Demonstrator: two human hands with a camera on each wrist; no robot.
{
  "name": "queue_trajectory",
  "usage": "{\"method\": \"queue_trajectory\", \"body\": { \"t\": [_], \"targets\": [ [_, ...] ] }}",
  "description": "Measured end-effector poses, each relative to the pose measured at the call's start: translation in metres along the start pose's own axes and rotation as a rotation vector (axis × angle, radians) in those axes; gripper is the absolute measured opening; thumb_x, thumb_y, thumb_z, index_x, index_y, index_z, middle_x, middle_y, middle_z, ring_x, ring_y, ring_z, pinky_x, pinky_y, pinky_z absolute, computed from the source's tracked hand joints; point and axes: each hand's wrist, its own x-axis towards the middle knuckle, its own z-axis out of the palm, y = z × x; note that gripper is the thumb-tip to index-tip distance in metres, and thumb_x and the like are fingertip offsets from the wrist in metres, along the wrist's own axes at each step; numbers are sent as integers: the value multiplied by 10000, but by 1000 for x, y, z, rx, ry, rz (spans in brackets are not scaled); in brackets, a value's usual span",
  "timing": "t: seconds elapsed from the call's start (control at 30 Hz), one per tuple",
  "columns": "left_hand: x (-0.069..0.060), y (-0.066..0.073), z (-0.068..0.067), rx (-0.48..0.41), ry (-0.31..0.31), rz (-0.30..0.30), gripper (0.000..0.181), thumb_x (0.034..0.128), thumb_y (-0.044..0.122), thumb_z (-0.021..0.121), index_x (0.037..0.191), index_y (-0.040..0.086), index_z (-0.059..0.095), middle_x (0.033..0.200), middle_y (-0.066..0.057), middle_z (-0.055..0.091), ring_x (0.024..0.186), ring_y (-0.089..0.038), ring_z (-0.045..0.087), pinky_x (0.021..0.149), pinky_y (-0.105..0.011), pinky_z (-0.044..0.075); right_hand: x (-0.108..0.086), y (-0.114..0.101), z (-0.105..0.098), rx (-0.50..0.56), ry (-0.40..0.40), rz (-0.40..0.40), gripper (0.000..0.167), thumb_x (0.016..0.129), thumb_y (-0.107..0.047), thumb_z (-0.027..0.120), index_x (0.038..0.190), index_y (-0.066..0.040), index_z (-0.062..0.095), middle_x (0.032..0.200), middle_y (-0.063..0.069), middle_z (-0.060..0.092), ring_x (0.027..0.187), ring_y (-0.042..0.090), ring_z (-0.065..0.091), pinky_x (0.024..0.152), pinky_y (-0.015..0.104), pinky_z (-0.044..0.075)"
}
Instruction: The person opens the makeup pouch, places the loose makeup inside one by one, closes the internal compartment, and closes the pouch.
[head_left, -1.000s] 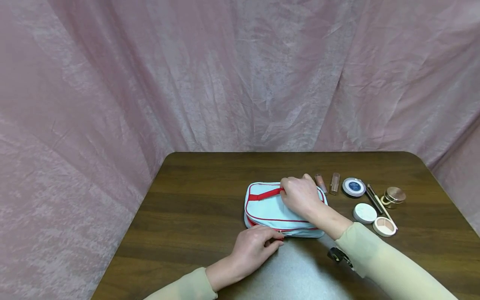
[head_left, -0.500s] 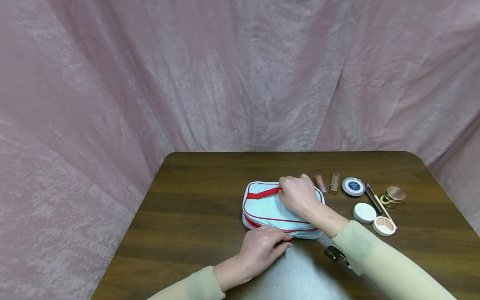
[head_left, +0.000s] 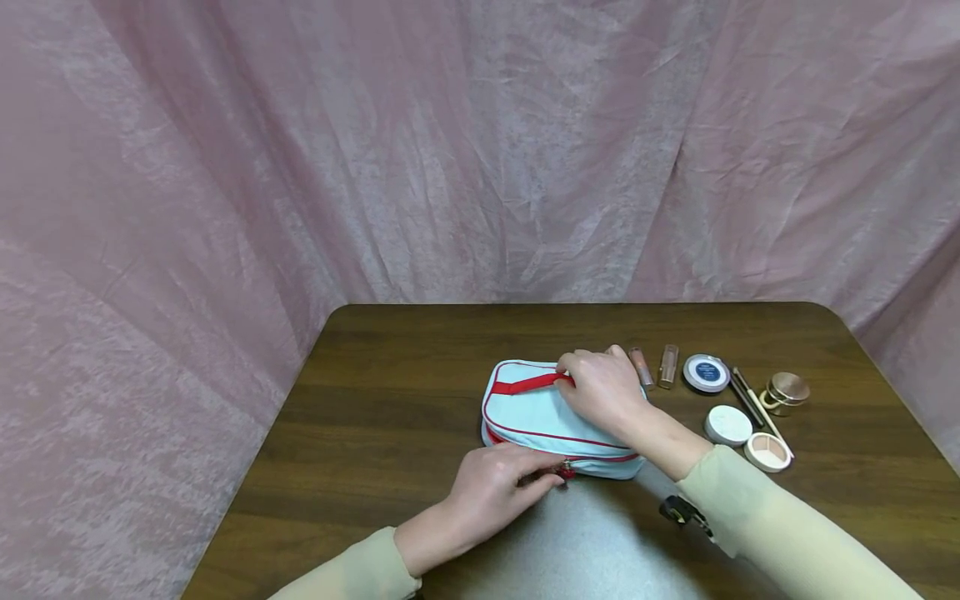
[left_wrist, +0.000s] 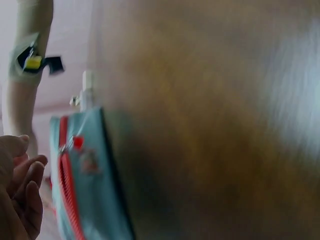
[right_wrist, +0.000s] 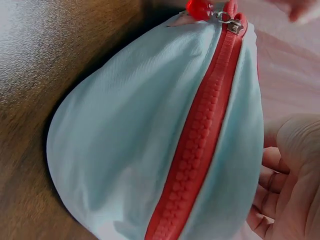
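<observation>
A pale blue makeup bag (head_left: 536, 418) with red piping lies on the table. My right hand (head_left: 603, 393) is over its top, fingers curled at the red carry handle (head_left: 525, 384); the palm hides the handle's other end. In the right wrist view, the red zipper (right_wrist: 192, 145) is joined below its metal slider (right_wrist: 234, 26). My left hand (head_left: 491, 490) is at the bag's front, thumb and forefinger apart beside the zipper pull (head_left: 567, 472). The left wrist view shows that hand's fingers (left_wrist: 34, 200) loosely bent, clear of the red bead (left_wrist: 77, 142) on the pull.
Right of the bag lie two lip tubes (head_left: 668, 367), a round compact (head_left: 706, 373), a white jar (head_left: 728, 426), a three-shade pan (head_left: 767, 452), brushes (head_left: 763, 412) and a gold-lidded jar (head_left: 787, 392). Pink curtains (head_left: 525, 167) hang behind the wooden table (head_left: 390, 392).
The left hand first moved right with the zipper pull, then let go and drew back left. The bag has shifted slightly left. The right hand stays at the handle, its fingers looser.
</observation>
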Motion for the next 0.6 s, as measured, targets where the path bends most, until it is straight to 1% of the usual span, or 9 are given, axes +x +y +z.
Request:
{"method": "queue_trajectory", "body": {
  "t": [0.07, 0.13, 0.27, 0.43, 0.6],
  "targets": [
    [4, -7, -9, 10, 23, 0, 244, 880, 320, 828, 1115, 264, 796, 985, 181, 743, 897, 13, 673, 723, -173, 525, -2, 2, -5, 11, -17, 25, 108, 883, -221, 749, 956, -144, 769, 864, -5, 728, 770, 197, 686, 763, 452, 408],
    [9, -16, -17, 13, 34, -19, 283, 879, 314, 833, 1148, 239, 788, 1037, 150, 743, 935, -20, 665, 756, -189, 528, -3, 4, -10, 24, -25, 44, 142, 906, -266, 741, 985, -152, 769, 911, 2, 742, 814, 222, 694, 782, 462, 407],
    [18, -32, -33, 11, 22, -93, 354, 885, 313, 831, 1216, 206, 765, 1169, 98, 718, 1051, -94, 640, 837, -276, 528, -7, 10, -19, 42, -13, 53, 177, 924, -279, 730, 1029, -142, 770, 1001, 42, 748, 939, 303, 675, 839, 504, 415],
    [29, -47, -44, 44, -22, -160, 444, 896, 336, 817, 1309, 206, 718, 1276, 58, 680, 1162, -158, 604, 936, -393, 496, -13, 17, -31, 51, 28, 41, 239, 920, -267, 741, 1101, -112, 759, 1122, 88, 728, 1084, 363, 607, 953, 568, 395],
    [37, -57, -46, 51, -86, -209, 511, 901, 341, 810, 1373, 203, 672, 1339, 30, 643, 1218, -200, 577, 982, -436, 472, -24, 19, -42, 66, 74, 28, 278, 917, -275, 745, 1148, -121, 746, 1194, 90, 698, 1183, 382, 548, 1020, 598, 345]
  ]
}}
